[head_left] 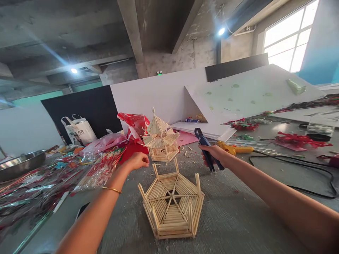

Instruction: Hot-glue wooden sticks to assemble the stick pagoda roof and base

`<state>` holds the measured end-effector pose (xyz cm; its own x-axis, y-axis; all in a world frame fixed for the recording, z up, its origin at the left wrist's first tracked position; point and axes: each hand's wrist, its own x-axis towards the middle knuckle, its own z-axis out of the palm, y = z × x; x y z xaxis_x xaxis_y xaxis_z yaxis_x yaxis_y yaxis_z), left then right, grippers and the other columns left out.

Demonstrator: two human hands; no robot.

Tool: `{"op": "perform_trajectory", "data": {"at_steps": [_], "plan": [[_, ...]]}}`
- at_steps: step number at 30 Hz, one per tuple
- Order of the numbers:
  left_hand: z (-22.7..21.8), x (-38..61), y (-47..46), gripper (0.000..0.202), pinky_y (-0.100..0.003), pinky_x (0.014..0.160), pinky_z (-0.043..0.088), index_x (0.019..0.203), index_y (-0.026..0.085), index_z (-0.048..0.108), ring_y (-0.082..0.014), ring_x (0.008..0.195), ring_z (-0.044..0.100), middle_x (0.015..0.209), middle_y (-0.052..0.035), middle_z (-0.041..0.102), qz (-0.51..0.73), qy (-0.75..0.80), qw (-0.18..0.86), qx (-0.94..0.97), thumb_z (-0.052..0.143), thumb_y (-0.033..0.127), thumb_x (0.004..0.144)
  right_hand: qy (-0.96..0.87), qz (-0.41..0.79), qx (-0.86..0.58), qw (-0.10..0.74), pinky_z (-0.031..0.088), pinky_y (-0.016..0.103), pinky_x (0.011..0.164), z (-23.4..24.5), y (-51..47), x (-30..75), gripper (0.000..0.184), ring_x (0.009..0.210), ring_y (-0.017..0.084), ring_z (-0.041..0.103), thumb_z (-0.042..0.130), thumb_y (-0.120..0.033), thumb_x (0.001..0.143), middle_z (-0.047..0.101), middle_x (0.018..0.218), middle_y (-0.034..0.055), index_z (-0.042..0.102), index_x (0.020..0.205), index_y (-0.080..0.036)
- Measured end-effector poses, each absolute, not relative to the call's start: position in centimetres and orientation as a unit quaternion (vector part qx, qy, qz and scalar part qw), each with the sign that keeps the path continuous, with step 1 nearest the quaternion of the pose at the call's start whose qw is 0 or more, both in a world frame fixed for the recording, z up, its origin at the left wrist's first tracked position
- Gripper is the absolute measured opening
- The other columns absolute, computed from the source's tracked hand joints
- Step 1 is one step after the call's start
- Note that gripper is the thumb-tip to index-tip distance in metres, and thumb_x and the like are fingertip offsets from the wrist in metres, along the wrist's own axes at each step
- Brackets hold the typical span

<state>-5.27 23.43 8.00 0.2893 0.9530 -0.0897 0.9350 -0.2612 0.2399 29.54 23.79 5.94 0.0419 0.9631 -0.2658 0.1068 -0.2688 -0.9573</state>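
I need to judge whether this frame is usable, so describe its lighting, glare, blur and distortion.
Head view: ceiling lamps flare with streaks, and the window is blown out white. Wide-angle distortion tilts the white boards and stretches both forearms at the bottom edge. The stick basket and the right hand holding cutters are sharp; the left hand is slightly soft.

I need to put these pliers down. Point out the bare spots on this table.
Bare grey table lies right of the hexagonal stick base, under the right hand holding the pliers, up to the black cable. Crowded: wrappers left, stick pagoda behind.
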Motion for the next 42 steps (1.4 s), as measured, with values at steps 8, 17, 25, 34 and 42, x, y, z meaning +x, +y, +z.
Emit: {"op": "perform_trajectory", "data": {"at_steps": [8,17,25,34,42], "plan": [[4.9,-1.3,26.5,0.02,-0.036,0.074,0.048,0.086,0.014,0.06,-0.0149,0.08,0.059,0.088,-0.0024,0.062,0.06,0.54,0.082,0.835,0.054,0.033,0.082,-0.449,0.529,-0.593,0.409,0.046,0.027,0.039,6.3,23.2,29.2,0.028,0.038,0.013,0.052,0.053,-0.038,0.081,0.052,0.046,0.0015,0.048,0.068,-0.013],[3.8,-2.3,26.5,0.022,-0.037,0.075,0.047,0.086,0.014,0.059,-0.0156,0.081,0.058,0.087,-0.0023,0.062,0.033,0.524,0.06,0.849,0.053,0.034,0.082,-0.457,0.538,-0.582,0.403,0.047,0.027,0.041,6.3,23.2,29.1,0.024,0.039,0.014,0.054,0.054,-0.034,0.08,0.054,0.048,0.0022,0.049,0.069,-0.013],[3.8,-2.0,26.8,0.02,-0.038,0.079,0.045,0.083,0.015,0.06,-0.0159,0.085,0.057,0.089,-0.0027,0.062,0.038,0.514,0.073,0.854,0.053,0.033,0.082,-0.457,0.537,-0.579,0.41,0.047,0.028,0.04,5.9,23.5,29.2,0.024,0.037,0.014,0.052,0.051,-0.032,0.082,0.052,0.045,0.0007,0.049,0.067,-0.014],[4.5,-2.8,25.5,0.019,-0.031,0.066,0.048,0.075,0.013,0.058,-0.012,0.068,0.057,0.074,0.0012,0.06,0.107,0.551,0.195,0.804,0.056,0.031,0.08,-0.429,0.559,-0.574,0.417,0.045,0.028,0.04,6.0,23.5,29.3,0.02,0.039,0.014,0.053,0.047,-0.028,0.083,0.054,0.048,0.0015,0.048,0.07,-0.013],[4.0,-4.6,23.9,0.019,-0.026,0.058,0.048,0.098,0.014,0.055,-0.0099,0.065,0.056,0.083,-0.0005,0.059,0.298,0.538,0.399,0.681,0.052,0.026,0.084,-0.424,0.578,-0.566,0.407,0.047,0.028,0.045,6.3,23.2,29.2,0.02,0.041,0.014,0.054,0.045,-0.028,0.085,0.054,0.049,0.0016,0.048,0.071,-0.013]]}}
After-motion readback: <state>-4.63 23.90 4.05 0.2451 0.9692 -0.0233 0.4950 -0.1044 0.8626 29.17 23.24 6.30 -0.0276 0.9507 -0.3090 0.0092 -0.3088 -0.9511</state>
